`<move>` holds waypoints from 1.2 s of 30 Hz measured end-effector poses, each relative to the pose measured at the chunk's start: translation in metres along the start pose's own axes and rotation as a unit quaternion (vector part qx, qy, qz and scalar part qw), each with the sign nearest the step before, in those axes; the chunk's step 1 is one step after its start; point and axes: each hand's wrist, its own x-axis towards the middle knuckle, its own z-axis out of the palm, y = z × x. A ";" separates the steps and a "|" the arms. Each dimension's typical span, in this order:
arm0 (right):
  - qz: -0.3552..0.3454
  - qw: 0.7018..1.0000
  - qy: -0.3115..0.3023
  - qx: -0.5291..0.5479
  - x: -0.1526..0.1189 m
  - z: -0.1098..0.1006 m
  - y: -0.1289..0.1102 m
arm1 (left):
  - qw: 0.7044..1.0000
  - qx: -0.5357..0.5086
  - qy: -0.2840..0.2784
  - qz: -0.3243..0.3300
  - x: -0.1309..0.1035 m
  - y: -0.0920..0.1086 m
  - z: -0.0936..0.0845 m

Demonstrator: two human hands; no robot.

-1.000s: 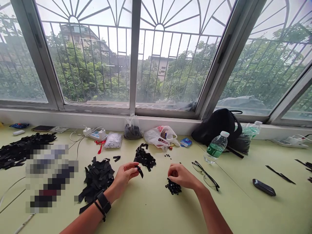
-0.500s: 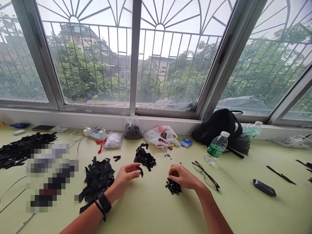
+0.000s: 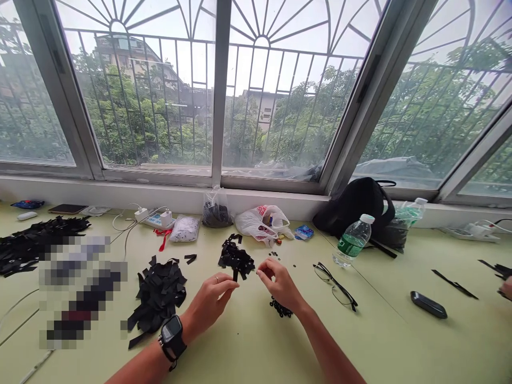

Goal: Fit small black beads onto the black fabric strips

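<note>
My left hand (image 3: 211,300), with a watch on its wrist, pinches a short black strip (image 3: 236,274) that points up toward a small pile of black pieces (image 3: 236,257). Facing it from the right is my right hand (image 3: 278,282), its thumb and fingertips close together; whatever they hold is too small to make out. Partly hidden below my right hand lies a heap of small black rings (image 3: 281,308). A larger pile of black strips (image 3: 160,290) lies left of my left hand.
Glasses (image 3: 336,285), a water bottle (image 3: 354,241) and a dark case (image 3: 428,304) stand or lie to the right. Plastic bags (image 3: 264,224) and a power strip (image 3: 156,218) line the window side. Part of another person's hand (image 3: 507,288) shows at the right edge.
My right hand has lifted off the ring heap and moved left toward my left hand. My left hand has turned, and its strip now stands more upright. Another person's hand has appeared at the right edge.
</note>
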 end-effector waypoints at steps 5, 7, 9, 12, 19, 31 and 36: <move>0.080 0.980 -0.061 0.174 0.011 0.058 -0.021 | 0.997 0.014 0.075 -0.017 0.002 -0.004 -0.002; 0.118 0.964 -0.068 0.228 0.015 0.076 -0.026 | 0.996 0.026 0.087 -0.006 0.002 -0.006 -0.002; 0.149 0.946 -0.058 0.281 0.015 0.088 -0.027 | 0.995 0.045 0.085 0.012 0.001 -0.007 -0.002; 0.180 0.913 -0.046 0.363 0.011 0.093 -0.025 | 0.992 0.085 0.069 0.058 0.000 -0.012 0.001; 0.180 0.825 -0.097 0.526 0.007 0.084 -0.029 | 0.942 0.244 0.007 0.231 0.005 -0.015 -0.010; 0.210 0.796 -0.134 0.552 0.007 0.074 -0.028 | 0.898 0.279 -0.026 0.340 0.010 -0.020 -0.024; 0.199 0.803 -0.147 0.542 0.008 0.065 -0.032 | 0.912 0.245 -0.019 0.328 0.010 -0.019 -0.023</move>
